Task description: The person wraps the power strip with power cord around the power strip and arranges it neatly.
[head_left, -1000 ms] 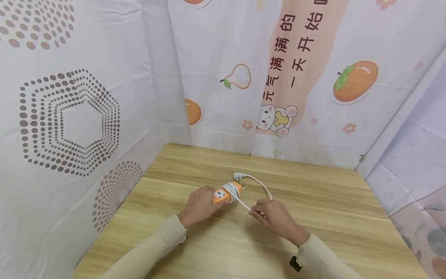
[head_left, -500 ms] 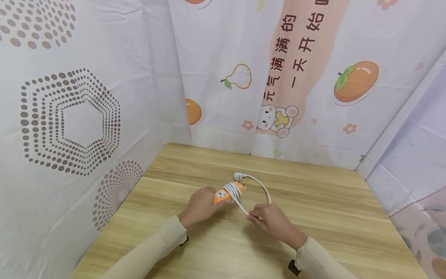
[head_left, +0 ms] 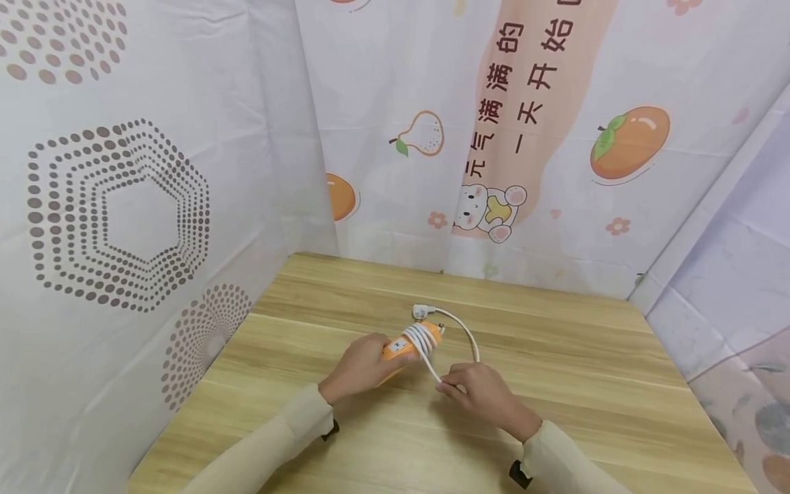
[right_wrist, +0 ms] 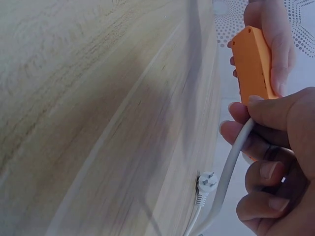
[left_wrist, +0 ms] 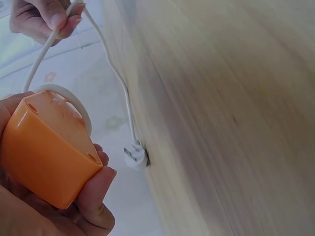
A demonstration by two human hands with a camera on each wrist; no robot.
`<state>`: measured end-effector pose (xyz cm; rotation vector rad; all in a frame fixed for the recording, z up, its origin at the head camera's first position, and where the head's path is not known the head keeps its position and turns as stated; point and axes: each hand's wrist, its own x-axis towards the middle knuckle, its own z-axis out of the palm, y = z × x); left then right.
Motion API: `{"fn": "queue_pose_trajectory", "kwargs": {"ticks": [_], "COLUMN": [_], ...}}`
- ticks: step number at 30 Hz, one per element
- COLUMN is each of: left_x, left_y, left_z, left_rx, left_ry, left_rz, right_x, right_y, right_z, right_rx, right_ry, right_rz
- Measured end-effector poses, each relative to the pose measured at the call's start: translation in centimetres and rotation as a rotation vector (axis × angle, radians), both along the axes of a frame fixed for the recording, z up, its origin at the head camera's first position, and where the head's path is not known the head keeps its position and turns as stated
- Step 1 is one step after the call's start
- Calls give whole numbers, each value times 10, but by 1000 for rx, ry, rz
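Note:
My left hand point(head_left: 360, 368) grips an orange power strip point(head_left: 398, 346) by its near end, fingers and thumb wrapped around the body. White cord point(head_left: 420, 339) is wound in several loops about the strip's far half. From those loops a length runs tautly to my right hand point(head_left: 484, 392), which pinches it between thumb and fingertips. Beyond that pinch the cord point(right_wrist: 225, 182) curves back to a white plug point(head_left: 420, 311) lying on the table, its prongs showing in both wrist views. In the left wrist view, the strip's plain orange end point(left_wrist: 51, 152) faces the camera.
A wood-grain table point(head_left: 568, 357) lies under both hands. Printed white curtains point(head_left: 382, 82) close off the back and the left side point(head_left: 241, 171), with another on the right point(head_left: 747, 274). Dark bands point(head_left: 520, 473) show at both wrists below beige sleeves.
My left hand has shifted slightly right and turned the power strip, so its far end sits further right. My right hand has drawn a little toward me, still pinching the cord. The plug stays put.

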<state>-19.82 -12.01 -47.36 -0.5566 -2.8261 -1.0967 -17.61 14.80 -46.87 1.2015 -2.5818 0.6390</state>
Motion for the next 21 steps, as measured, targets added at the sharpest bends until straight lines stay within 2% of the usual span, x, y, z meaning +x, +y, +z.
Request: {"fn": "queue_pose_trajectory", "kwargs": {"ticks": [8, 21], "left_x": [1, 5], "left_y": [3, 9], "left_z": [1, 6], "left_rx": [54, 111], "left_ry": [-70, -112], "left_rz": [-45, -106], "right_x": [-1, -2], "right_y": [2, 0], "right_z": [-1, -4], "right_rx": [10, -16], "right_ry": [-41, -64], "right_rz": [-4, 24]}}
